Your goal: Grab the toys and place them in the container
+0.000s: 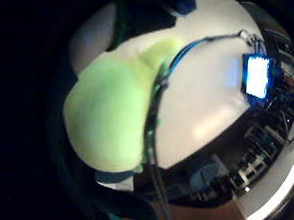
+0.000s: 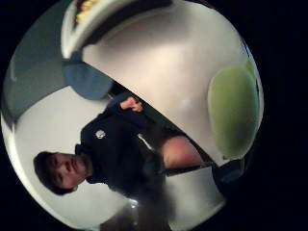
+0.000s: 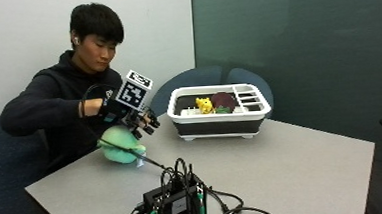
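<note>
Holding the green plush toy (image 3: 118, 144), the grip (image 3: 130, 119) seemingly curled round it above the counter (image 3: 281, 166). The container (image 3: 219, 116), at its three o'clock, already held toys (image 3: 205, 105); this one remained.

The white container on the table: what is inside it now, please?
Inside the white container a yellow toy, a dark red round toy and something green show above the rim. Its wall hides whatever lies lower. The green plush toy is outside, under the gloved right hand.

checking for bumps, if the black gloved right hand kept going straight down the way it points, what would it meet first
Most likely the soft light green plush toy directly beneath the black gloved right hand; whether they already touch is unclear, and the grey table lies below.
</note>
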Demonstrator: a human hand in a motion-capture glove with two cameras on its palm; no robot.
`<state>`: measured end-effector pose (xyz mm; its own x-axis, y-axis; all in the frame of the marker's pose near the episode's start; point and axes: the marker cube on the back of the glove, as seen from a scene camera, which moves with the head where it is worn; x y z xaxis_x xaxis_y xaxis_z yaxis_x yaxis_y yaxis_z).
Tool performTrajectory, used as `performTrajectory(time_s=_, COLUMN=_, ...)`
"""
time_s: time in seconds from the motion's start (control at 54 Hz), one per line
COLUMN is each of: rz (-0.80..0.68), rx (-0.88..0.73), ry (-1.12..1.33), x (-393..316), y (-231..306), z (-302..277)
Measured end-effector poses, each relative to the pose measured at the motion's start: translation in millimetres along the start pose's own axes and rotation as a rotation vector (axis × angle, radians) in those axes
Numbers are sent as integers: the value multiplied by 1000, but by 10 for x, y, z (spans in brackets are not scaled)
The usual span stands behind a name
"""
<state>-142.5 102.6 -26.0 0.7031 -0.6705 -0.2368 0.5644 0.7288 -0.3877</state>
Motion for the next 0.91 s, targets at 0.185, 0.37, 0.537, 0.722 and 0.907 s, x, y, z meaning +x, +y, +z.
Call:
performTrajectory(time_s=0.185, rz=170, rx=-4, ry=177, x=255, y=116, z=362)
performTrajectory(time_s=0.37, rz=241, rx=54, ry=109, x=602, y=222, z=518)
performTrajectory(time_s=0.537, rz=235, rx=188, ry=63, x=814, y=205, z=643)
performTrajectory(time_s=0.722, rz=181, rx=421, ry=-10, x=961, y=73, z=635)
performTrajectory(time_s=0.907, rz=147, rx=562, ry=-123, x=827, y=50, z=213)
